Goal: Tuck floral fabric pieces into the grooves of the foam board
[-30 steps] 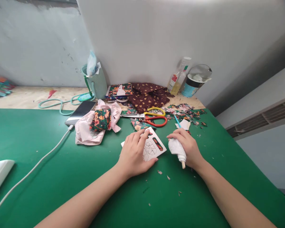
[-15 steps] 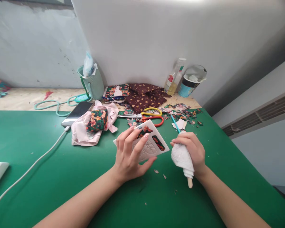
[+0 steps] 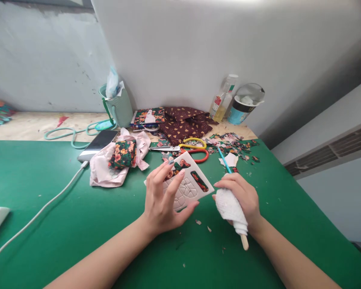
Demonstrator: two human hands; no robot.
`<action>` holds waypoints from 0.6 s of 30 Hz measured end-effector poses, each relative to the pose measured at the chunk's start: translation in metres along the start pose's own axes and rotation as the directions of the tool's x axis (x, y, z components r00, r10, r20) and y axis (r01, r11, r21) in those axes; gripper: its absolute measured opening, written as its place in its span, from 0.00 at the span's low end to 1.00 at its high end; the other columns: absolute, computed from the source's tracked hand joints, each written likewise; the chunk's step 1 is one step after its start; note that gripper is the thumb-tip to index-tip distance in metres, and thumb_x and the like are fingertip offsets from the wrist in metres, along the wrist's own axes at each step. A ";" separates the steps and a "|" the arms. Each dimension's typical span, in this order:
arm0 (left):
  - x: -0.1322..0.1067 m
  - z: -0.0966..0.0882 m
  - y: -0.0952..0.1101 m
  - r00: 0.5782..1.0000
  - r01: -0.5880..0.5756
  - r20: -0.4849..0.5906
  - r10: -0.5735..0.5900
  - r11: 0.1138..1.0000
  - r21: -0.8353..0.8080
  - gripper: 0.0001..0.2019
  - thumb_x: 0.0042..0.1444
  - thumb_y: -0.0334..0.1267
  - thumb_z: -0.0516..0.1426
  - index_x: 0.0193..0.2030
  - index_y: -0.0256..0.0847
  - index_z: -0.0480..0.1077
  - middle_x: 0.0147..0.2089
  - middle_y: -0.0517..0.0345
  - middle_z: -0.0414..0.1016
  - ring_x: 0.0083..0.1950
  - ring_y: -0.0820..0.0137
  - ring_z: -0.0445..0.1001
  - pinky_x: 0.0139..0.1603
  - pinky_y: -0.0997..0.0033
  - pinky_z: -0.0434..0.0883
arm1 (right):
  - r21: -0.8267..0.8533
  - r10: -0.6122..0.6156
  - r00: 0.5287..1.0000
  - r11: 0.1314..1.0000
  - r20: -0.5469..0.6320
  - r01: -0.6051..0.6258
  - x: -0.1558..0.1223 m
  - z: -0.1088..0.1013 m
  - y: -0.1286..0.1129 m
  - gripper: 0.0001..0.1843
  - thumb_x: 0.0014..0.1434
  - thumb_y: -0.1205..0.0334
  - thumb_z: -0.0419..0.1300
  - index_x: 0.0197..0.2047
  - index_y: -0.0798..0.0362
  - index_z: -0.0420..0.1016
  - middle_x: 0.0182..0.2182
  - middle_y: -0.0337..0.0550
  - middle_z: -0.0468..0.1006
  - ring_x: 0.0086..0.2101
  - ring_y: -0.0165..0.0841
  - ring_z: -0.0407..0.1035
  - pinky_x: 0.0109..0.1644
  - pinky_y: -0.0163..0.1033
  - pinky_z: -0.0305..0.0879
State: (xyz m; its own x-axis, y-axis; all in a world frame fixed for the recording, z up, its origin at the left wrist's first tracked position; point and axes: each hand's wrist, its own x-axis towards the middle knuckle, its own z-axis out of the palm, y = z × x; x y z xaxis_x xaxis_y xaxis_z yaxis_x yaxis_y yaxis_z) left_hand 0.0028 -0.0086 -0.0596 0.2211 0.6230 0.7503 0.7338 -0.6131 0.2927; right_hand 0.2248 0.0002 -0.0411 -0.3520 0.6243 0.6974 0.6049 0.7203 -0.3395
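Note:
My left hand (image 3: 162,198) holds a white foam card (image 3: 189,185) tilted up off the green mat (image 3: 63,224). The card has carved outlines, and floral fabric fills some of its cut-outs. The fingers curl round the card's left side, with the thumb under its lower edge. My right hand (image 3: 243,198) is closed round a wooden stick wrapped in white tissue (image 3: 231,208), just right of the card. The stick's bare end points down toward me.
Behind the card lie red and yellow scissors (image 3: 194,149), a blue pen (image 3: 224,159), fabric scraps (image 3: 231,143) and brown patterned cloth (image 3: 183,122). A pink cloth bundle (image 3: 114,162), a phone (image 3: 97,144) with a white cable, a teal cup (image 3: 118,105), a bottle (image 3: 223,98) and a tub (image 3: 243,106) stand further left and back.
My left hand lifted the card off the mat and tilted it up. My right hand raised the wrapped stick and then brought it down a little toward me.

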 end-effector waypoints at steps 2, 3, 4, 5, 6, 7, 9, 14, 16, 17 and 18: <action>0.000 0.001 0.000 1.000 0.004 0.005 -0.004 1.000 0.001 0.43 0.48 0.48 0.63 0.68 0.49 0.47 0.63 0.43 0.52 0.63 0.47 0.58 0.58 0.47 0.64 | 0.005 0.019 1.000 1.000 0.012 -0.019 0.001 0.001 -0.001 0.07 0.55 0.66 0.62 0.38 0.53 0.72 0.31 0.46 0.72 0.30 0.35 0.68 0.31 0.39 0.66; 0.000 0.001 0.000 1.000 0.004 0.008 -0.004 1.000 0.002 0.43 0.48 0.48 0.63 0.68 0.49 0.47 0.63 0.43 0.52 0.62 0.47 0.58 0.58 0.46 0.64 | 0.004 0.023 1.000 1.000 0.018 -0.023 0.001 0.002 -0.001 0.06 0.55 0.66 0.62 0.38 0.53 0.72 0.30 0.46 0.72 0.30 0.34 0.68 0.30 0.38 0.66; 0.000 0.001 0.000 1.000 0.002 0.010 -0.002 1.000 0.002 0.43 0.48 0.48 0.63 0.67 0.49 0.47 0.63 0.43 0.52 0.63 0.47 0.58 0.58 0.46 0.64 | 0.003 0.025 0.999 1.000 0.021 -0.025 0.001 0.002 -0.002 0.05 0.55 0.66 0.62 0.36 0.53 0.73 0.30 0.46 0.72 0.29 0.34 0.68 0.30 0.38 0.66; 0.000 0.001 0.000 1.000 -0.004 0.012 0.004 1.000 0.002 0.43 0.48 0.48 0.63 0.67 0.49 0.47 0.63 0.43 0.52 0.63 0.47 0.58 0.59 0.46 0.63 | 0.003 0.027 0.999 1.000 0.021 -0.027 0.001 0.003 -0.002 0.03 0.55 0.66 0.62 0.35 0.53 0.73 0.29 0.45 0.72 0.29 0.34 0.68 0.30 0.38 0.65; 0.000 0.001 0.000 1.000 -0.012 0.013 0.012 1.000 0.001 0.43 0.48 0.48 0.63 0.68 0.49 0.47 0.63 0.43 0.52 0.63 0.47 0.58 0.59 0.46 0.63 | 0.005 0.028 0.999 1.000 0.021 -0.028 0.001 0.004 -0.002 0.02 0.56 0.67 0.61 0.35 0.53 0.73 0.28 0.45 0.72 0.28 0.33 0.68 0.30 0.38 0.65; 0.000 0.001 0.000 1.000 -0.021 0.015 0.021 1.000 0.001 0.43 0.48 0.47 0.63 0.68 0.48 0.47 0.63 0.43 0.52 0.63 0.47 0.58 0.60 0.46 0.62 | 0.009 0.029 0.999 1.000 0.022 -0.030 0.001 0.005 -0.002 0.02 0.57 0.68 0.60 0.34 0.53 0.73 0.28 0.45 0.73 0.28 0.33 0.68 0.30 0.38 0.65; 0.001 0.001 0.000 0.999 -0.033 0.017 0.033 0.999 0.003 0.43 0.48 0.46 0.64 0.68 0.46 0.47 0.62 0.42 0.52 0.63 0.48 0.58 0.60 0.46 0.62 | 0.026 0.036 0.999 0.999 0.019 -0.037 0.000 0.006 0.000 0.05 0.58 0.71 0.57 0.34 0.53 0.73 0.28 0.44 0.73 0.29 0.33 0.68 0.30 0.37 0.65; 0.001 0.001 0.000 0.999 -0.027 0.028 0.027 1.000 0.007 0.43 0.48 0.46 0.64 0.68 0.45 0.47 0.62 0.41 0.54 0.63 0.48 0.58 0.59 0.47 0.62 | 0.081 0.058 0.998 0.995 0.011 -0.059 -0.003 0.008 0.004 0.08 0.58 0.73 0.56 0.37 0.53 0.73 0.30 0.44 0.72 0.29 0.31 0.68 0.30 0.36 0.64; 0.001 0.001 0.000 0.999 -0.020 0.029 0.020 1.000 0.004 0.43 0.48 0.46 0.64 0.68 0.45 0.47 0.62 0.41 0.55 0.63 0.48 0.58 0.59 0.47 0.62 | 0.103 0.068 0.997 0.992 0.022 -0.069 -0.004 0.009 0.002 0.08 0.58 0.73 0.57 0.38 0.53 0.73 0.31 0.44 0.72 0.29 0.32 0.68 0.30 0.36 0.64; 0.001 0.001 0.000 0.999 -0.018 0.029 0.018 1.000 0.003 0.43 0.48 0.45 0.64 0.68 0.45 0.48 0.62 0.41 0.55 0.63 0.48 0.58 0.59 0.47 0.62 | 0.109 0.077 0.997 0.991 0.021 -0.079 -0.005 0.010 0.001 0.07 0.57 0.72 0.57 0.38 0.53 0.73 0.31 0.44 0.72 0.30 0.32 0.68 0.30 0.36 0.64; 0.001 0.001 0.000 0.999 -0.018 0.028 0.018 1.000 0.003 0.43 0.48 0.45 0.64 0.68 0.45 0.48 0.62 0.41 0.55 0.63 0.48 0.58 0.59 0.47 0.62 | 0.113 0.087 0.996 0.990 0.019 -0.088 -0.004 0.011 -0.001 0.06 0.57 0.71 0.58 0.38 0.53 0.72 0.31 0.44 0.72 0.29 0.32 0.67 0.30 0.37 0.64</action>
State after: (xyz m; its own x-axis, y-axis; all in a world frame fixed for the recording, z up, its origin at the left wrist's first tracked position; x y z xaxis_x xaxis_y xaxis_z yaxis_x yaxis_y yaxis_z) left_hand 0.0041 -0.0072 -0.0593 0.2519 0.6249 0.7389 0.7314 -0.6229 0.2774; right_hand 0.2182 0.0001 -0.0507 -0.3119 0.6902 0.6530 0.5491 0.6918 -0.4689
